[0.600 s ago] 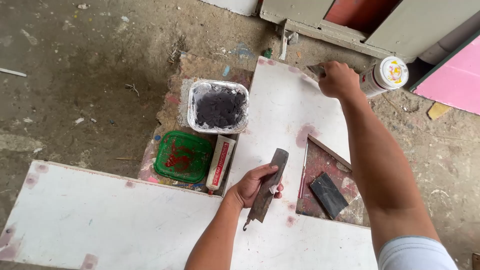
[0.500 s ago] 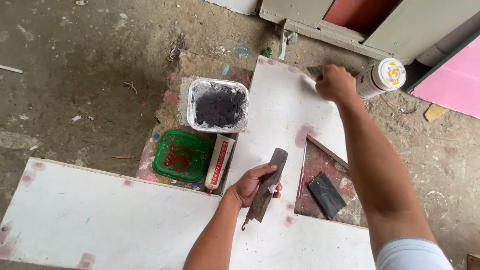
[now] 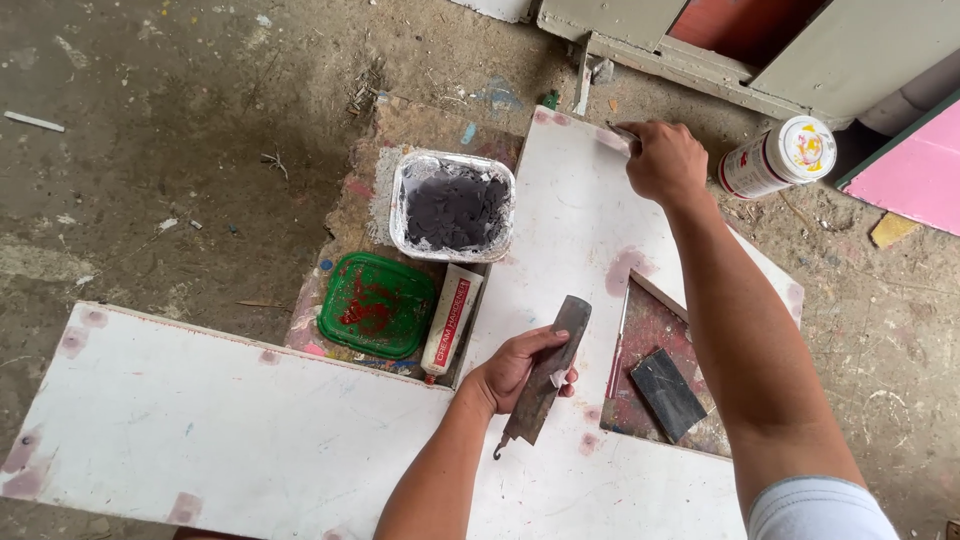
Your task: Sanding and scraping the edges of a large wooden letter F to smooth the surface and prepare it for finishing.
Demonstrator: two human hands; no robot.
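My left hand [image 3: 515, 368] grips a flat, dark metal blade [image 3: 552, 366] with a small hook at its lower end, held over a white painted board [image 3: 250, 420]. My right hand [image 3: 665, 160] reaches to the board's far edge and pinches a small putty knife [image 3: 620, 133] against the corner, where there is a pinkish filler patch. More pink patches dot the board. A white tub of dark grey filler [image 3: 455, 207] sits left of the board, with a green lid smeared red [image 3: 377, 303] and a white tube [image 3: 451, 318] below it.
A second dark scraper [image 3: 667, 392] lies in the board's cut-out on a reddish surface. A white can with a printed label [image 3: 778, 157] lies on its side at the far right. A pink panel [image 3: 905, 165] and grey frame stand beyond. The floor is rough concrete.
My right hand has shifted slightly along the board's far edge. My left hand and the blade have stayed put.
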